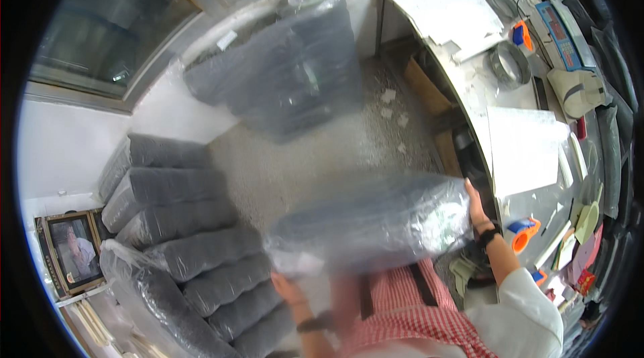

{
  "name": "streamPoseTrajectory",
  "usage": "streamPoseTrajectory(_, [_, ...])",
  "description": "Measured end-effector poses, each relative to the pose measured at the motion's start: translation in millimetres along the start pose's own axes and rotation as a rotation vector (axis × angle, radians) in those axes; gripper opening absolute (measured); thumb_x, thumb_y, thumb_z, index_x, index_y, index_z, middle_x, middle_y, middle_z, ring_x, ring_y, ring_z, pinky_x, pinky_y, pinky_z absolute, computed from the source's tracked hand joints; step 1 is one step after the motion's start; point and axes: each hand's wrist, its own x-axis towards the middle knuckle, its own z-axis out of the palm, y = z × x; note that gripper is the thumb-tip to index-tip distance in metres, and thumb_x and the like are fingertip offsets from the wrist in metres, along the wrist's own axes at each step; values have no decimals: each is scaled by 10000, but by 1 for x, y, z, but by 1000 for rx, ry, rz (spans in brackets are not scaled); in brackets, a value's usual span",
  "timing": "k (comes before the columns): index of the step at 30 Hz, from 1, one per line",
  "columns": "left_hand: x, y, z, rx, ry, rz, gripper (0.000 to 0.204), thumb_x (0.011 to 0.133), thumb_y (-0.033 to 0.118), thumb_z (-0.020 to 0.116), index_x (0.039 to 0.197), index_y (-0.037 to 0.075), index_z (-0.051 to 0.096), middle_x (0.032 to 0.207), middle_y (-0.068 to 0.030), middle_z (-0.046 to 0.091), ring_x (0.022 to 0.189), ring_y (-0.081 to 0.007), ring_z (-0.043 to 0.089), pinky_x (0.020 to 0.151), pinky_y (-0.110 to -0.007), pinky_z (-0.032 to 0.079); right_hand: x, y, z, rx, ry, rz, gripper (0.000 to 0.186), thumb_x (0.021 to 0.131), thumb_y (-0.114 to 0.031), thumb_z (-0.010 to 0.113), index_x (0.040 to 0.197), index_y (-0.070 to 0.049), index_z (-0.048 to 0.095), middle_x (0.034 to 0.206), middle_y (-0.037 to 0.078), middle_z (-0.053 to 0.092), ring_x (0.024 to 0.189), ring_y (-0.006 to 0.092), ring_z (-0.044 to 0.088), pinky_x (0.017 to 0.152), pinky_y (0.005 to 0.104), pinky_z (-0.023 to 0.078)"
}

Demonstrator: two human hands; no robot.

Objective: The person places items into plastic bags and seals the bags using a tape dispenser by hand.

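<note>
Between my two hands is a long dark roll [362, 220] wrapped in clear plastic, apparently fabric, held crosswise in front of me and slightly blurred. My left hand [288, 289] grips its lower left end, with most of the fingers hidden beneath. At the right end, my right hand [475, 205] presses its fingers against the shiny gathered plastic. Similar wrapped rolls [208, 251] lie side by side to the left, and one more roll [157, 297] lies at an angle across their near ends.
More wrapped dark rolls [288, 70] stand against the far wall. Along the right runs a table [469, 83] with papers [523, 150], a metal ring-shaped tin [510, 65], orange-and-blue tape dispensers [523, 234] and a scale [562, 35]. A framed picture [74, 251] is at far left.
</note>
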Motion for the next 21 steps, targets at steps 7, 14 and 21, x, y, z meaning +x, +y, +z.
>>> streamPoseTrajectory(7, [23, -2, 46, 474, -81, 224, 227, 1007, 199, 508, 1031, -14, 580, 956, -14, 571, 829, -103, 504, 717, -257, 423, -35, 65, -88, 369, -50, 386, 734, 896, -682, 364, 1261, -84, 583, 1188, 91, 643, 1060, 242, 614, 925, 368, 484])
streamPoseTrajectory(14, [22, 151, 220, 341, -479, 534, 115, 924, 43, 582, 847, -39, 601, 746, 16, 513, 691, -62, 430, 611, -230, 353, -119, 85, -103, 745, -54, 275, 696, 957, -613, 329, 1399, -85, 430, 1358, 93, 518, 1226, 268, 510, 1045, 407, 414])
streamPoseTrajectory(21, [-172, 403, 401, 180, -1134, 993, 114, 870, 74, 648, 884, -36, 676, 798, -18, 666, 757, -63, 556, 702, -239, 467, -280, 55, -139, 829, -16, -137, 708, 978, -568, 355, 1479, -70, 297, 1463, 96, 405, 1314, 259, 421, 1110, 375, 323])
